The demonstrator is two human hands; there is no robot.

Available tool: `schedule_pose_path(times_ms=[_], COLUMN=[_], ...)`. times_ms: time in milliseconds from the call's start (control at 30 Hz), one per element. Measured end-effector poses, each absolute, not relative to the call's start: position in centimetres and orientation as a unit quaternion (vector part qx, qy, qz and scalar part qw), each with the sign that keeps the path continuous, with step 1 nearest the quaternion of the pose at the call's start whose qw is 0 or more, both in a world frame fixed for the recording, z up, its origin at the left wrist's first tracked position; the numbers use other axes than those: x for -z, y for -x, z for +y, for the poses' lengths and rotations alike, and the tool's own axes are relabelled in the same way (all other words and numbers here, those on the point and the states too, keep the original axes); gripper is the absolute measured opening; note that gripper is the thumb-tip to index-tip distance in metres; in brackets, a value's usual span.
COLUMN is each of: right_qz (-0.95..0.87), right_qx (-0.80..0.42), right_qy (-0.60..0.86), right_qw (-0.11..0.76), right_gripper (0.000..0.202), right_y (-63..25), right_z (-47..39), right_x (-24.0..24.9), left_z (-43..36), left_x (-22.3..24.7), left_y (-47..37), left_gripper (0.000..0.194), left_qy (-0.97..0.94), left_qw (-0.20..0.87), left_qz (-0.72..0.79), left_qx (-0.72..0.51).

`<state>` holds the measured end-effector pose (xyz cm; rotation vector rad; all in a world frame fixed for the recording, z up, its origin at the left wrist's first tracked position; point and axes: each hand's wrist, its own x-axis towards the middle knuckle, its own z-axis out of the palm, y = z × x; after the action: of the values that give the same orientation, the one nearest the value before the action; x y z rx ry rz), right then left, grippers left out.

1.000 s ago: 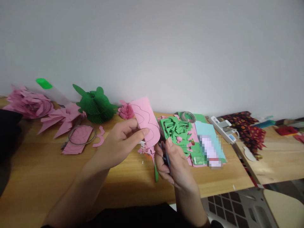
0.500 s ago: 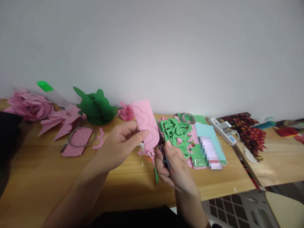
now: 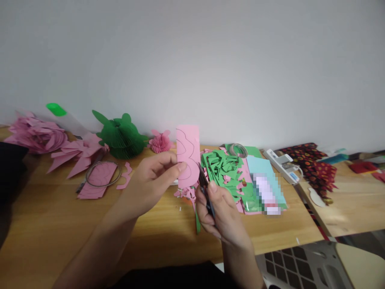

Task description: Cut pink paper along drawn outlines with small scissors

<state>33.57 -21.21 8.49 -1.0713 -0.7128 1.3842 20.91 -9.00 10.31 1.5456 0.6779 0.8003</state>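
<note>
Between its thumb and fingers my left hand (image 3: 156, 182) pinches a pink sheet of paper (image 3: 190, 148) with curved outlines drawn on it. The sheet stands nearly upright, its lower right corner cut round. My right hand (image 3: 218, 204) is wrapped around dark scissors (image 3: 205, 186), whose blades point up at the sheet's right edge. Whether the blades touch the paper I cannot tell. Below the sheet lie small pink scraps (image 3: 187, 194). Right of the scissors is a heap of green paper offcuts (image 3: 224, 168).
On the left lie a metal ring (image 3: 87, 176) over drawn pink paper (image 3: 100, 192) and a curved pink scrap (image 3: 126, 175). Behind stand a green honeycomb paper figure (image 3: 123, 138) and a small pink one (image 3: 161, 143). A tape roll (image 3: 238, 151) and power strip (image 3: 282, 166) are at the right.
The pink sheet has turned clockwise to nearly upright in my left hand, shifting slightly right. The scissors' blades now show more clearly beside its edge. My hands have hardly moved.
</note>
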Motion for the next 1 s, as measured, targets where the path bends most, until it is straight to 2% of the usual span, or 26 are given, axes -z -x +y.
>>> schedule_pose_path(times_ms=[533,1000], right_qz=[-0.319,-0.326], right_qx=[-0.6,-0.607], right_qy=[0.457,0.444], right_qw=[0.573,0.573], right_gripper=[0.043,0.04], right_y=[-33.83,-34.01], right_z=[-21.35,-21.53], right_x=[-8.37,-8.11], left_z=[-8.82,-8.87], left_x=[-10.71,-10.66], left_y=[-20.81,-20.78], left_gripper=[0.025,0.024], left_qy=[-0.722,-0.707], left_qw=[0.57,0.588], left_qz=[0.26,0.254], left_qx=[-0.293,-0.3])
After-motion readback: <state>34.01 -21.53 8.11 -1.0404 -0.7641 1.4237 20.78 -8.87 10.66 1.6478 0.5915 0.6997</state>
